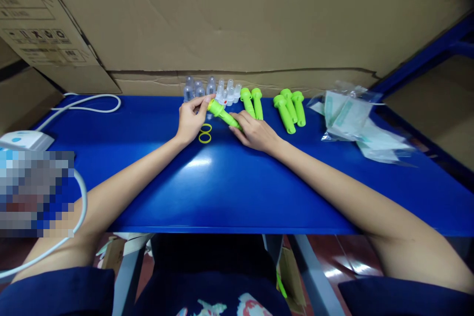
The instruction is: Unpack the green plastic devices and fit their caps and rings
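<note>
A lime-green plastic handle (223, 114), shaped like a torch body, slants between my two hands. My left hand (191, 119) pinches its wide upper end, where a yellow band (212, 105) shows at the rim. Around the narrow lower end, the fingers of my right hand (255, 131) are closed. Two thin yellow rings (205, 138) lie on the table just right of my left wrist. Behind the hands stand several clear plastic domes (189, 90) and smaller whitish clear pieces (230, 90), one with a red spot.
Two green handles (256, 103) lie behind my right hand, with three more green handles (287, 116) farther right. Clear bags with white-green sheets (348, 113) lie at the right. A white device (27, 140) with a cable sits left on the blue table (229, 187). Cardboard (237, 19) walls the back.
</note>
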A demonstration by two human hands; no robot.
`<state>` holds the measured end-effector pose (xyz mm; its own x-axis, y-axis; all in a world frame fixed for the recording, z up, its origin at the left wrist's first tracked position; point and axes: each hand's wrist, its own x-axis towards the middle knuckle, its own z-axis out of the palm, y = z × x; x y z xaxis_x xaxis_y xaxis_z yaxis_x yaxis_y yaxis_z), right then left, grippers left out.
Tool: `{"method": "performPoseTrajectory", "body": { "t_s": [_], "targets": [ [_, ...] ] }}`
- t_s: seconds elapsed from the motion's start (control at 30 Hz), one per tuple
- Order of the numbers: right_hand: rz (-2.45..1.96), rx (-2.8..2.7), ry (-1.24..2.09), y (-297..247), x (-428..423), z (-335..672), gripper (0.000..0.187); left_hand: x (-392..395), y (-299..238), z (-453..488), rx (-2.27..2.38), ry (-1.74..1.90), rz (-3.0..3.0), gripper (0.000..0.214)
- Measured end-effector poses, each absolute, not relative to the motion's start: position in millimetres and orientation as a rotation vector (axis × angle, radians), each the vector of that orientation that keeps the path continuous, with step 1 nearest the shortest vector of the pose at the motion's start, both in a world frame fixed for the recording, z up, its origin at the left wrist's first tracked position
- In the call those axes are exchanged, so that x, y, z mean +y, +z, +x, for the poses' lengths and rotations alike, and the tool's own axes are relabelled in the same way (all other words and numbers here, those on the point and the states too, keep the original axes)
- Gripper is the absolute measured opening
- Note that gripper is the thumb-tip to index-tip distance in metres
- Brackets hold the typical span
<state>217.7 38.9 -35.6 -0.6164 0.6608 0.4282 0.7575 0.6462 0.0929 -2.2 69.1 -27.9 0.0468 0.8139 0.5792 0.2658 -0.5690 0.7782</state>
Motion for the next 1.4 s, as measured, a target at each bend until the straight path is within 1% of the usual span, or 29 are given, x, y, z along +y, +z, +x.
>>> {"method": "performPoseTrajectory", "body": {
  "t_s": [0.2, 0.43, 0.7, 1.0, 1.4],
  "targets": [
    [-1.144, -2.532, -0.348, -34, 37, 218, 0.054, 71, -31, -3, 1.038, 1.551, 1.794, 0.052],
    [-1.232, -2.622, -0.281, -33, 35, 219, 0.057, 72, -31, -9, 0.999, 1.524, 1.806, 0.047],
    [-1.322, -2.757, -0.392, -22, 30, 215, 0.060, 65, -31, -9, 0.983, 1.457, 1.876, 0.049],
    [-1.322, -2.768, -0.450, -24, 30, 215, 0.061, 62, -32, -4, 0.932, 1.414, 1.901, 0.050],
    [-1.197, -2.672, -0.531, -30, 33, 218, 0.061, 75, -41, -2, 0.702, 1.312, 1.696, 0.070]
  ]
}}
